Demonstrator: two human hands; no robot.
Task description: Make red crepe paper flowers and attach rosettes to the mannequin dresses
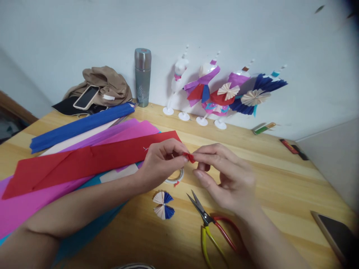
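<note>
My left hand (161,160) pinches a small scrunched piece of red crepe paper (191,157) between thumb and fingers. My right hand (227,172) touches the other side of that piece with its fingertips, its thumb held apart below. Behind my left fingers a roll of tape (181,175) lies partly hidden, with a tiny red scrap (176,184) beside it. A pleated cream and blue paper bow (163,205) rests on the table below the hands. Scissors (206,218) with one red and one yellow handle lie with blades apart, close to my right wrist.
Red paper (84,162) lies over pink and blue sheets at left, near a blue roll (84,125). Behind stand a flask (143,78) and several paper-dressed plastic goblets (224,93). A phone (86,97) sits by brown cloth (106,82); a dark device (335,235) is at right.
</note>
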